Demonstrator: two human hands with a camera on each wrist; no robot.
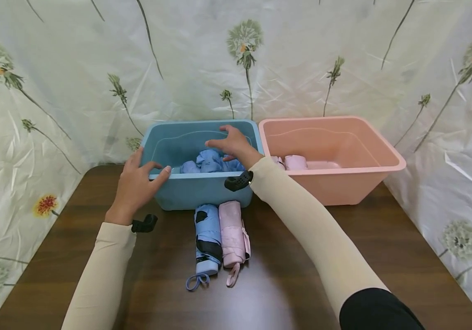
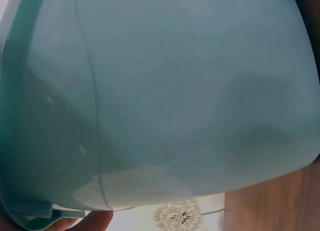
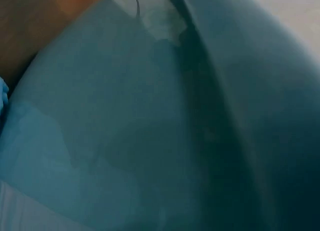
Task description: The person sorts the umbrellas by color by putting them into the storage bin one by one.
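Observation:
My left hand (image 1: 136,183) holds the front left corner of the blue bin (image 1: 202,190), fingers at its left side and thumb by the front rim. In the left wrist view, fingertips (image 2: 97,221) show past the bin's edge. Over the blue bin's inside, my right hand (image 1: 233,144) reaches in with parted fingers and nothing between them. Below it lie several blue folded umbrellas (image 1: 208,161), partly hidden by the front rim. On the table in front lie a blue folded umbrella (image 1: 208,238) and a pink folded umbrella (image 1: 232,233), side by side, wrist loops toward me.
A pink bin (image 1: 335,188) stands right beside the blue one, with pink rolled bundles (image 1: 296,162) at its left end. Both stand on a dark wooden table (image 1: 169,284). Behind hangs a pale curtain (image 1: 186,59) printed with dandelions.

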